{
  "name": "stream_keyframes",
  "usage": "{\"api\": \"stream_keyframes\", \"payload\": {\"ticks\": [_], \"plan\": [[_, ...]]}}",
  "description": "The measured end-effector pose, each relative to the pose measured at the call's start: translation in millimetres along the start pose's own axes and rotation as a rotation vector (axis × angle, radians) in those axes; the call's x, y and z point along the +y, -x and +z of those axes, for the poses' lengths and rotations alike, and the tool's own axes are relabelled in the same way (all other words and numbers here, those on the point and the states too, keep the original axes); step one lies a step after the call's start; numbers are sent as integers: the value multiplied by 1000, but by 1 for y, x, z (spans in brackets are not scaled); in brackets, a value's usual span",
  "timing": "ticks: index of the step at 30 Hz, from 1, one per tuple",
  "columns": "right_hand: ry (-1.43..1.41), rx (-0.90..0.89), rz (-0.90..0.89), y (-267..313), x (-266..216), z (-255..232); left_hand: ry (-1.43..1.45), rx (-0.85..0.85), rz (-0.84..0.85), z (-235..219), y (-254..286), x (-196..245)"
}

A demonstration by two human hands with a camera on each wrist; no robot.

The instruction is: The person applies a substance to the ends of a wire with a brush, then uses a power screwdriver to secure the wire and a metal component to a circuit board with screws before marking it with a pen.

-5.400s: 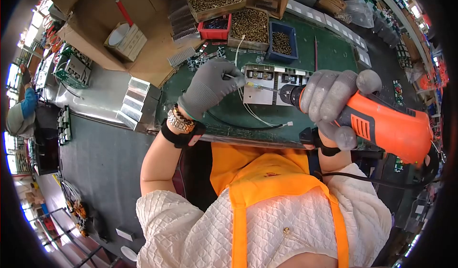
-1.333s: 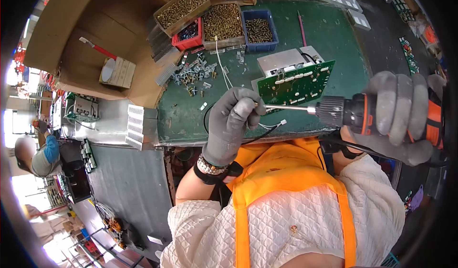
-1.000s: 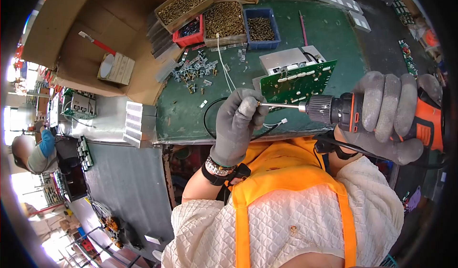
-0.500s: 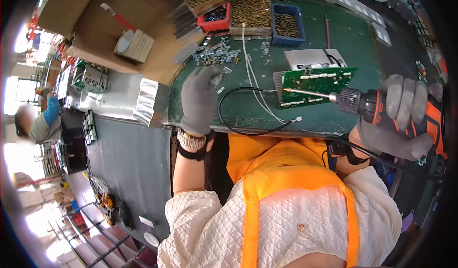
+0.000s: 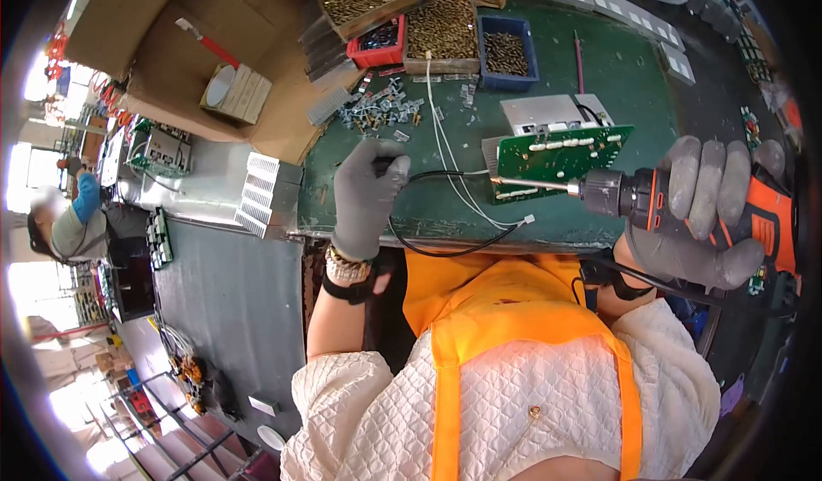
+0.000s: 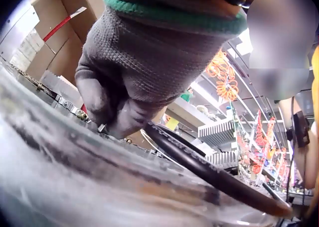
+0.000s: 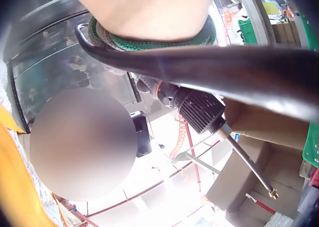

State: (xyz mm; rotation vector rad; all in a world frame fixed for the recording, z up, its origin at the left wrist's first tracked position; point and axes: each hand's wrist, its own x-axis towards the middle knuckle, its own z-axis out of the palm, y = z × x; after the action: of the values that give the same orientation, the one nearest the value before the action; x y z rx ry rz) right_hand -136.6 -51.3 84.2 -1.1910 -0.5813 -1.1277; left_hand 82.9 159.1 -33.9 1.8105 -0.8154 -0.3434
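Observation:
My gloved left hand is over the near part of the green table, left of a black cable. Its thumb and finger pinch a small metal piece, clearest in the left wrist view. The gloved right hand grips an orange and black power driver pointing left. A brass screw sits on the tip of its long bit. In the head view, that tip passes before the lower left of a tilted green circuit board, with a silver metal block behind it.
Screw-filled trays and a blue bin stand at the back, beside a red bin. Small metal parts lie scattered before them. A cardboard box is at the left; white wires cross the table.
The left hand has left the bit's tip, moved left toward the small parts, then come slightly nearer. A brass screw is on the bit. The driver has shifted a little left since half a second ago.

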Motion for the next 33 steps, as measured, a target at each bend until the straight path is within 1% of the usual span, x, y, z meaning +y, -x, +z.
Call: {"api": "stream_keyframes", "payload": {"ticks": [1,2,3,4,5,6,7,8,10,11,13,15,17,18,20,22,24,26,28,31,33], "plan": [[11,11,7,2,-1,2,502,-6,-174,5,7,21],[7,56,-15,3,1,7,505,-16,-184,12,13,33],[0,93,-45,3,3,11,691,-32,-188,20,15,43],[5,92,-49,2,5,13,877,-47,-186,26,17,49],[-32,91,-46,1,5,16,931,-74,-193,30,20,51],[-67,92,-42,1,5,17,933,-83,-191,34,21,49],[-63,40,-46,0,5,15,948,-97,-191,38,22,47],[-54,42,-45,0,4,13,964,-110,-193,42,24,46],[-14,-2,-60,1,2,10,976,-97,-191,48,26,48],[-19,-68,-30,-1,0,5,973,-96,-196,49,26,47],[-17,-84,-27,-1,0,6,969,-94,-199,51,27,48],[-22,-99,-24,-2,0,7,953,-30,-205,54,29,51],[1,-134,-2,-4,-1,9,928,-1,-200,56,31,54],[0,-135,-2,-3,0,11,905,24,-196,56,31,55],[92,-112,-77,0,4,16,899,31,-184,56,32,55],[87,-109,-70,0,6,20,893,36,-173,57,32,54],[76,-173,-89,0,7,20,901,32,-187,56,32,52],[118,-187,-100,2,9,20,914,35,-192,57,32,53],[84,-114,-143,3,14,26,927,39,-197,58,32,52],[113,-126,-99,4,8,25,924,71,-194,60,33,51],[124,-130,-106,6,9,22,909,93,-169,61,34,51]]}}
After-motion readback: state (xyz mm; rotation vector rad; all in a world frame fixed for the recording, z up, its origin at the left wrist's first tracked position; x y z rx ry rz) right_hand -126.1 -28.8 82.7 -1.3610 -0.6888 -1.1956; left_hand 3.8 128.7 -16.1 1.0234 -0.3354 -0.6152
